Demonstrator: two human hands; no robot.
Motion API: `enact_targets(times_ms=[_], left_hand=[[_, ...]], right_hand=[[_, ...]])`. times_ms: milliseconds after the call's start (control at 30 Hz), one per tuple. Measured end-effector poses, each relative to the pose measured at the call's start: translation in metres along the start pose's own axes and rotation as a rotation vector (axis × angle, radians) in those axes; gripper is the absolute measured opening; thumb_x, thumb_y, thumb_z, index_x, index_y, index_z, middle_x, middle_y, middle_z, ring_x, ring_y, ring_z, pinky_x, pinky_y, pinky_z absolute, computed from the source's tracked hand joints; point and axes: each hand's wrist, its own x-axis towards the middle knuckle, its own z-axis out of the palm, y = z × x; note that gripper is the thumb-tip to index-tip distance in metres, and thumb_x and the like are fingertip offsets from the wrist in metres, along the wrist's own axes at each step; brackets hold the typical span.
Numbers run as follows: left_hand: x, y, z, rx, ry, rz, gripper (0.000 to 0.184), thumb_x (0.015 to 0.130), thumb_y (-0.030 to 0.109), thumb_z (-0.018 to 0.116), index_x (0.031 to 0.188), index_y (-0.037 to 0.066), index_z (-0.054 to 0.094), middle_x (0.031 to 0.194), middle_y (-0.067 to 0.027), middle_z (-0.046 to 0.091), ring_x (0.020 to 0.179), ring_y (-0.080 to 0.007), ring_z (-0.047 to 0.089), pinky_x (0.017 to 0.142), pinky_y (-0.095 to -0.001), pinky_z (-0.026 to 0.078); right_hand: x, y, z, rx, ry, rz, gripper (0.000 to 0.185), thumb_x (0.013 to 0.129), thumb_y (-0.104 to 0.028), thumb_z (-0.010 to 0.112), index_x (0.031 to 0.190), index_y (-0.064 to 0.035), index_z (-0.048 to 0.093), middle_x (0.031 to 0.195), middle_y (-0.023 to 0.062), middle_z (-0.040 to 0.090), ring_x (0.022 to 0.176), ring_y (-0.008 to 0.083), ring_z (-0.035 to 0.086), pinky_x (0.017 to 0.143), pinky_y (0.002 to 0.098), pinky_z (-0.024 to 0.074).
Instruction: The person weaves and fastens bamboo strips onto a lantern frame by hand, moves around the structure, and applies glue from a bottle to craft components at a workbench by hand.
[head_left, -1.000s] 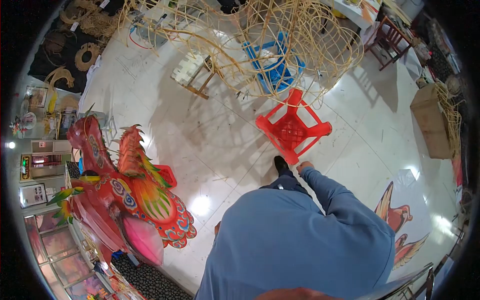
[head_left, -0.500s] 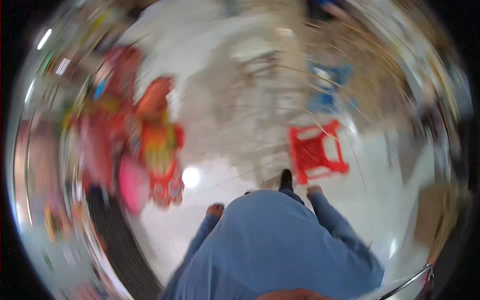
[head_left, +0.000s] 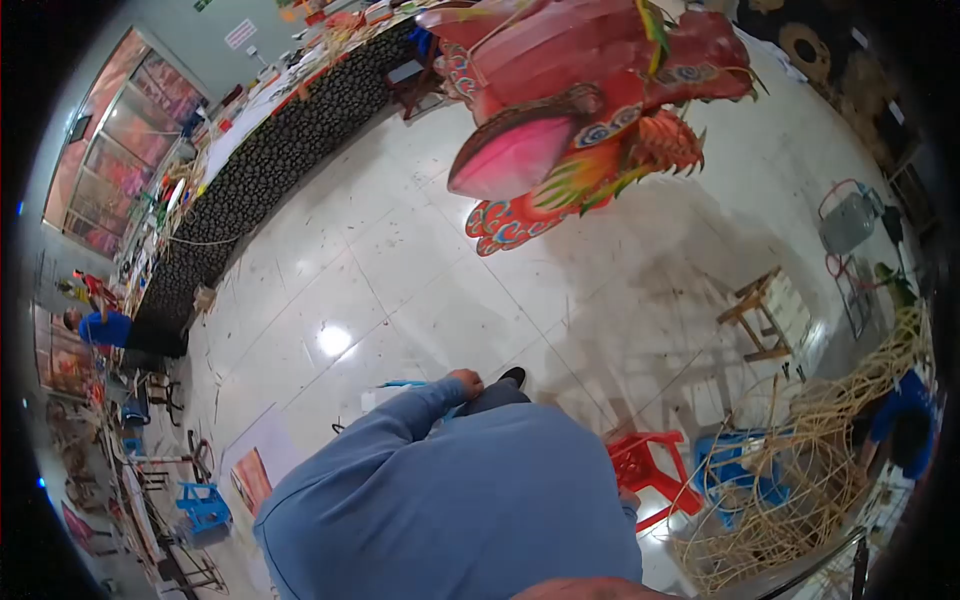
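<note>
My left hand hangs low in front of my body, beside my dark trouser leg and shoe. Its fingers look loosely curled, and I see nothing in them. Only a small part of my right hand shows past my blue sleeve, close to a red plastic stool. The fingers of that hand are hidden, and I cannot tell whether it touches the stool. Ahead, a large red painted dragon-like figure with a pink oval part stands over the tiled floor.
Along the left runs a long counter with a dark patterned front. A blue stool and a tangle of bent cane strips lie to the right, near a wooden stool. A person in blue is far left, another sleeve at right.
My view has swung left: the painted figure, formerly at left, now appears at upper right, and the red stool sits lower. My left hand reaches further across; my right hand is mostly hidden.
</note>
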Motion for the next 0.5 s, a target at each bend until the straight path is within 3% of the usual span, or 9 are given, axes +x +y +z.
enact_targets(times_ms=[100, 167, 500], left_hand=[[-0.004, -0.053, 0.010, 0.072, 0.017, -0.007, 0.035, 0.077, 0.034, 0.041, 0.086, 0.010, 0.063, 0.091, -0.0138, 0.061, 0.084, -0.0316, 0.057, 0.076, -0.0407, 0.045], [-0.025, -0.053, -0.012, 0.090, -0.125, -0.180, 0.034, 0.078, 0.034, 0.041, 0.087, 0.009, 0.063, 0.094, -0.0138, 0.060, 0.087, -0.0312, 0.056, 0.077, -0.0404, 0.044], [0.023, -0.094, -0.056, -0.159, 0.084, 0.015, 0.032, 0.077, 0.034, 0.045, 0.088, 0.009, 0.062, 0.088, -0.0123, 0.062, 0.083, -0.0309, 0.058, 0.075, -0.0394, 0.045]], right_hand=[[0.002, -0.042, 0.015, 0.102, -0.022, 0.003, 0.020, 0.078, -0.018, 0.048, 0.063, -0.0057, 0.047, 0.056, 0.0093, 0.050, 0.041, 0.0205, 0.047, 0.034, 0.0346, 0.0383], [0.002, -0.057, 0.027, 0.138, -0.002, -0.014, 0.020, 0.077, -0.018, 0.048, 0.062, -0.0056, 0.046, 0.055, 0.0090, 0.049, 0.040, 0.0206, 0.047, 0.034, 0.0343, 0.0382], [-0.050, -0.083, 0.150, -0.097, -0.038, -0.163, 0.019, 0.072, -0.024, 0.050, 0.065, -0.0068, 0.055, 0.064, 0.0127, 0.055, 0.056, 0.0264, 0.052, 0.048, 0.0382, 0.0415]])
